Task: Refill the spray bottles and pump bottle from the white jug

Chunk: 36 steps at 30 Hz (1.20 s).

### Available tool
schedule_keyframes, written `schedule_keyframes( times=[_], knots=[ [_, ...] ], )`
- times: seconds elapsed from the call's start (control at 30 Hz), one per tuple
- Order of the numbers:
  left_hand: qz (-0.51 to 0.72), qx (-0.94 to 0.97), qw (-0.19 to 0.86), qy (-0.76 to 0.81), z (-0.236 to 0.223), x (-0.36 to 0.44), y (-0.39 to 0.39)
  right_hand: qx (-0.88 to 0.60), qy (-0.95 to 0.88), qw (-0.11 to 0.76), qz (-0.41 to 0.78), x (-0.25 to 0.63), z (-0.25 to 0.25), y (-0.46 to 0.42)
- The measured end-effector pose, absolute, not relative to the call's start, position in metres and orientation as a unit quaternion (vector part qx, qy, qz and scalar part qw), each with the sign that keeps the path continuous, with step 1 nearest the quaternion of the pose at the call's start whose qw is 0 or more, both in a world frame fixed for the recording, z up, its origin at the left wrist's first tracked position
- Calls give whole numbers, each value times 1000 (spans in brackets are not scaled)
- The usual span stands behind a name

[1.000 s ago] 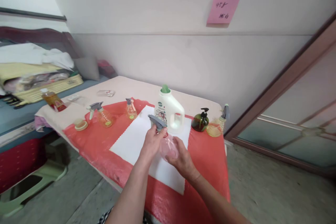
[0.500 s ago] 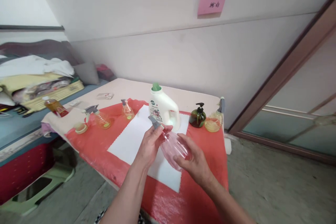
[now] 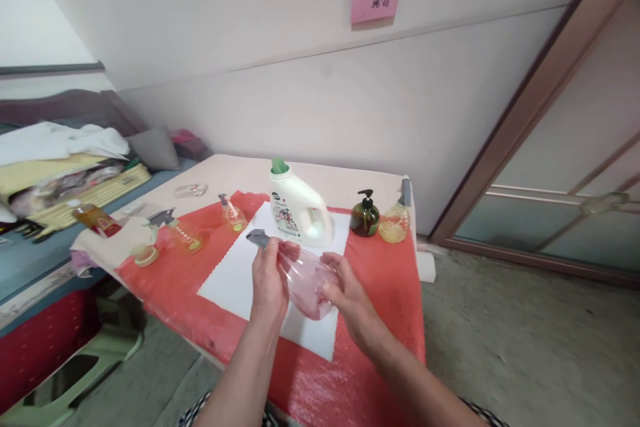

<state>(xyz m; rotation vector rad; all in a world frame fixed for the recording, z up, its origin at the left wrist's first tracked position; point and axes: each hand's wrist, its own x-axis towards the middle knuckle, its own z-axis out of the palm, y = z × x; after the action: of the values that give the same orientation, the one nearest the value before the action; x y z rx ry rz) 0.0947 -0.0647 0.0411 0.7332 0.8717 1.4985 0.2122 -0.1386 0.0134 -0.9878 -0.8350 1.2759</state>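
Between my two hands, above the white sheet [image 3: 240,280], a clear pinkish spray bottle [image 3: 305,283] lies tilted, its grey spray head pointing to the left. My left hand [image 3: 270,280] is closed round the neck just below the spray head. Round the wide body near the base, my right hand [image 3: 345,287] grips from the right side. Just behind the hands a white detergent jug [image 3: 295,210] with a green top stands upright on the sheet. Part of the bottle's neck is hidden by my left fingers.
On the red cloth [image 3: 380,333] stand a dark green pump bottle [image 3: 365,217], a yellowish spray bottle [image 3: 395,223] at the right, a small spray bottle [image 3: 233,213] and another spray bottle [image 3: 185,237] at the left. An amber bottle [image 3: 95,219] lies near the table's left edge.
The spray bottle has turned flatter in my hands, its grey head swinging left and slightly down. My view has shifted a little to the right.
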Motion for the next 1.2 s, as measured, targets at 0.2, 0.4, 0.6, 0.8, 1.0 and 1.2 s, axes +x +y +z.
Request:
schedule_keyframes(
  times=[0.2,0.4,0.6,0.8,1.0,1.2],
  knots=[
    [625,318,611,368,46,88,-59,-439,-358,608,557,202,14,-141],
    [637,344,575,382,46,87,-62,-330,-189,532,757,203,13,-133],
    [650,345,543,404,46,83,-59,-409,-335,639,559,200,2,-135],
    [624,371,572,381,49,83,-63,-339,-230,520,750,201,0,-133],
    [659,339,534,407,46,80,-59,-368,-288,617,633,200,3,-135],
    [647,338,553,402,47,78,-58,-408,-255,542,689,201,-4,-130]
  ],
)
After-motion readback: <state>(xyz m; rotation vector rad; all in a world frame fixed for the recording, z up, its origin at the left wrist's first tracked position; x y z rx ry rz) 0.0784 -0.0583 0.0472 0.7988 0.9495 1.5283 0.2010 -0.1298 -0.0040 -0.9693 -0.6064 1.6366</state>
